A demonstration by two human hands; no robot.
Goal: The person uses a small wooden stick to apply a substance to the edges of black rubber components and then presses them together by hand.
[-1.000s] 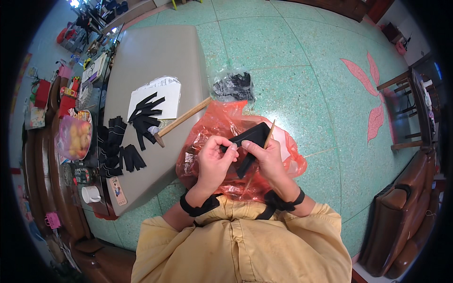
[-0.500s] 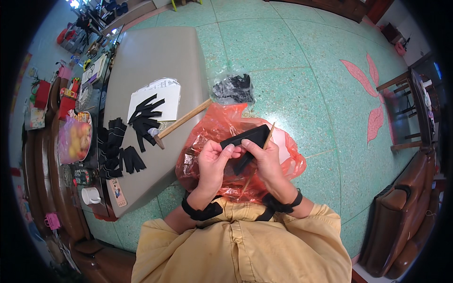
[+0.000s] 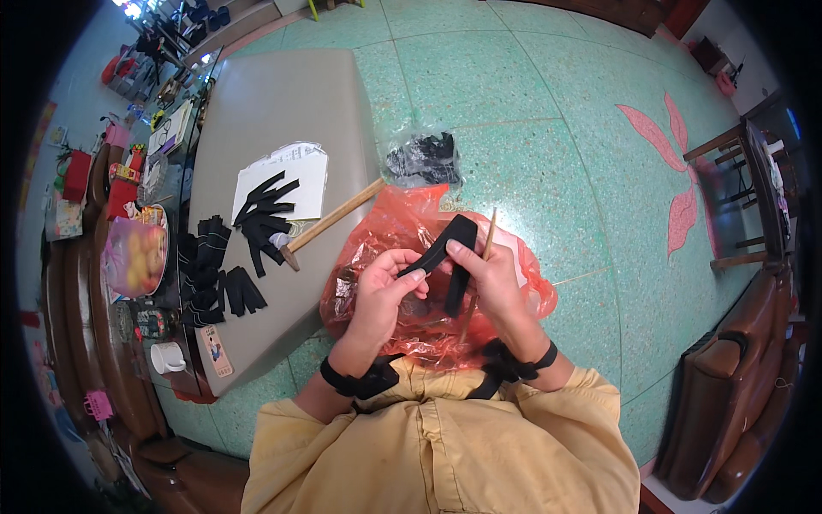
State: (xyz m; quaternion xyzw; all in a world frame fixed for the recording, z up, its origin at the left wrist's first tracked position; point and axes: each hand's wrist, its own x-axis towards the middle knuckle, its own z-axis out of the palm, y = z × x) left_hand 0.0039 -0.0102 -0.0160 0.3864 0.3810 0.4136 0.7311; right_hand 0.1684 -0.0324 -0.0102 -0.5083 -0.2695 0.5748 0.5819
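As the head view shows it, black strip [image 3: 461, 233]: bent above the red bag [image 3: 368, 248]; likely light, soft, hard to damage.
Left hand [image 3: 383, 291]: pinched on one length.
Right hand [image 3: 495, 281]: clamped near the bend, thin stick [image 3: 491, 230] alongside.
Strip hold: flat faces, probably best.

From my remote view, the room is moderately bright. A white light flares at the upper left. Glare whitens the speckled green terrazzo floor [image 3: 531, 180], and small highlights glint on the crinkled, translucent red plastic bag [image 3: 353, 272]. The matte black fabric strip [image 3: 461, 236] shows little surface detail. I see fisheye bending and softness toward the black corners.
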